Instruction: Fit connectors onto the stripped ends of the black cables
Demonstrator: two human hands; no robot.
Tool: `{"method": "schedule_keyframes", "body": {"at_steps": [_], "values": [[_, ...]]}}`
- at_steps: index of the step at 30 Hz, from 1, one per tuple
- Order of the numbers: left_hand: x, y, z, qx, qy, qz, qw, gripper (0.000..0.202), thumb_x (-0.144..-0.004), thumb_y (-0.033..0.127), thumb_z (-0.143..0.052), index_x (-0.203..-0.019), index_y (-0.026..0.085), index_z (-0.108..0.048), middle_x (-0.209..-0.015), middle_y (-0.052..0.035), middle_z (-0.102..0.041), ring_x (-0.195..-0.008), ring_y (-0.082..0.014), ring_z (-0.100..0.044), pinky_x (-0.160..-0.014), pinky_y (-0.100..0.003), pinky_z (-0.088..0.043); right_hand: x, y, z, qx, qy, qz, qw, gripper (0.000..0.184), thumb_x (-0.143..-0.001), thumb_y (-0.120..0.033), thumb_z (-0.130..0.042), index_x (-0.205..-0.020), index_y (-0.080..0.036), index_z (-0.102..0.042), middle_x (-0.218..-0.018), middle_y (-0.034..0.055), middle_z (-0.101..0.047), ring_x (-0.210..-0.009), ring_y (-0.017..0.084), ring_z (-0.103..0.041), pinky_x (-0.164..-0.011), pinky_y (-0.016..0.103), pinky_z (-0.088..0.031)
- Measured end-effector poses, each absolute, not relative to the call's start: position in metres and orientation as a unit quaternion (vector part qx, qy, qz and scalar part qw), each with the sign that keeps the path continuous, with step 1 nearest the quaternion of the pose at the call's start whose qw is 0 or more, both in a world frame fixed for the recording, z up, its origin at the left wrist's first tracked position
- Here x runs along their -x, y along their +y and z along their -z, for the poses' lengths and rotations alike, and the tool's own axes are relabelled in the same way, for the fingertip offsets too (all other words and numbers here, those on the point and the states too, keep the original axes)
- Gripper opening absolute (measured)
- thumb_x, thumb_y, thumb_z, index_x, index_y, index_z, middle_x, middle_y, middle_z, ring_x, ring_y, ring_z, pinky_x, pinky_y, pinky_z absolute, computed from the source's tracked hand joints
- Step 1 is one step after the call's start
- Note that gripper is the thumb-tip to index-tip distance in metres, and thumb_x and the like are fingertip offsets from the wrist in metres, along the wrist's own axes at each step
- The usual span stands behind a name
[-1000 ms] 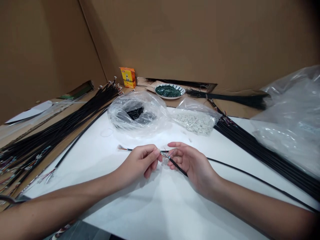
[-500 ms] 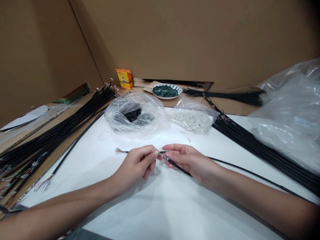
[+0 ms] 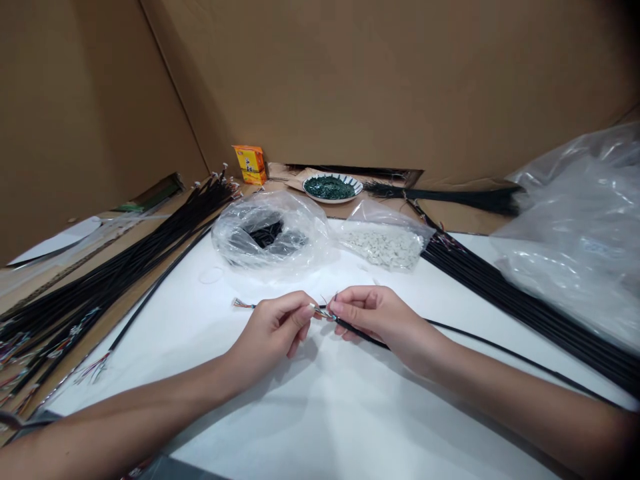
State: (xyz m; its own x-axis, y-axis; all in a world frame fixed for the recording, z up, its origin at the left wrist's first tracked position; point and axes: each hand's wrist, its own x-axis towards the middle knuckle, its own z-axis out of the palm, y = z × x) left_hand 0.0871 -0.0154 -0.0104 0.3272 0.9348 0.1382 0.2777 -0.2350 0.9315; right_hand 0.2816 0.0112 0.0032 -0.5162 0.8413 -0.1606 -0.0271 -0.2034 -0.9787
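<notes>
My left hand (image 3: 283,323) is closed, pinching a small white connector (image 3: 312,306) between thumb and finger. From it, thin coloured wires (image 3: 324,312) lead into a black cable (image 3: 363,335). Closed around the stripped end of that cable is my right hand (image 3: 377,317). A thin strand sticks up at its thumb and fingertip; what it belongs to I cannot make out. Behind both hands lies a second black cable (image 3: 475,333), whose wired end with a white connector (image 3: 240,303) shows left of my left hand.
Bundles of black cables lie at left (image 3: 150,253) and right (image 3: 525,307). Behind the hands are a clear bag of black pieces (image 3: 305,243) and a bag of white connectors (image 3: 385,247). Farther back stand a plate (image 3: 357,183), an orange box (image 3: 250,165) and a cardboard wall (image 3: 350,80).
My right thumb and index finger, apart before, have come together at the wires, with a thin strand now sticking up there. My left hand keeps its pinch. The view has shifted slightly.
</notes>
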Motion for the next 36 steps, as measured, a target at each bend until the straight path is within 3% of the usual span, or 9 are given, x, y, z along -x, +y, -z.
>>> {"method": "schedule_keyframes", "body": {"at_steps": [5,13,20,29,36], "values": [[-0.087,-0.016,0.010,-0.690,0.439,-0.376,0.435,0.035,-0.092,0.043,-0.043,-0.081,0.013,-0.055,-0.057,0.0044,-0.045,-0.043,-0.0032,-0.043,-0.044,-0.017,-0.032,-0.280,0.008,-0.007,0.382,-0.565,-0.647,0.340,0.026,-0.072,-0.039,-0.073,-0.077,-0.014,-0.068,-0.070,0.0001,-0.061,-0.059,0.006,-0.053,-0.059,0.019,-0.042],[-0.090,-0.015,0.010,-0.649,0.432,-0.387,0.492,0.034,-0.090,0.045,-0.044,-0.081,0.013,-0.054,-0.055,0.0050,-0.046,-0.040,-0.0032,-0.041,-0.042,-0.016,-0.029,-0.279,0.004,-0.006,0.379,-0.526,-0.672,0.359,0.024,-0.073,-0.038,-0.072,-0.080,-0.015,-0.072,-0.083,0.0022,-0.066,-0.065,0.007,-0.057,-0.065,0.020,-0.045],[-0.089,-0.017,0.010,-0.653,0.431,-0.380,0.493,0.035,-0.091,0.045,-0.043,-0.082,0.013,-0.053,-0.056,0.0044,-0.047,-0.041,-0.0029,-0.042,-0.041,-0.015,-0.029,-0.277,0.003,-0.006,0.402,-0.560,-0.626,0.365,0.020,-0.076,-0.034,-0.067,-0.077,-0.014,-0.069,-0.073,0.0008,-0.063,-0.061,0.007,-0.057,-0.060,0.020,-0.045],[-0.089,-0.017,0.010,-0.656,0.427,-0.380,0.493,0.036,-0.090,0.047,-0.044,-0.083,0.013,-0.055,-0.056,0.0041,-0.047,-0.040,-0.0034,-0.042,-0.040,-0.016,-0.029,-0.277,0.001,-0.008,0.396,-0.534,-0.643,0.381,0.024,-0.078,-0.038,-0.063,-0.073,-0.015,-0.067,-0.074,0.0013,-0.063,-0.060,0.008,-0.057,-0.059,0.021,-0.048],[-0.089,-0.017,0.010,-0.659,0.423,-0.373,0.497,0.036,-0.091,0.046,-0.044,-0.083,0.013,-0.055,-0.056,0.0046,-0.046,-0.041,-0.0028,-0.042,-0.042,-0.015,-0.029,-0.276,0.000,-0.009,0.401,-0.551,-0.619,0.390,0.019,-0.080,-0.030,-0.062,-0.071,-0.014,-0.066,-0.072,-0.0007,-0.061,-0.057,0.006,-0.057,-0.057,0.018,-0.047]]}}
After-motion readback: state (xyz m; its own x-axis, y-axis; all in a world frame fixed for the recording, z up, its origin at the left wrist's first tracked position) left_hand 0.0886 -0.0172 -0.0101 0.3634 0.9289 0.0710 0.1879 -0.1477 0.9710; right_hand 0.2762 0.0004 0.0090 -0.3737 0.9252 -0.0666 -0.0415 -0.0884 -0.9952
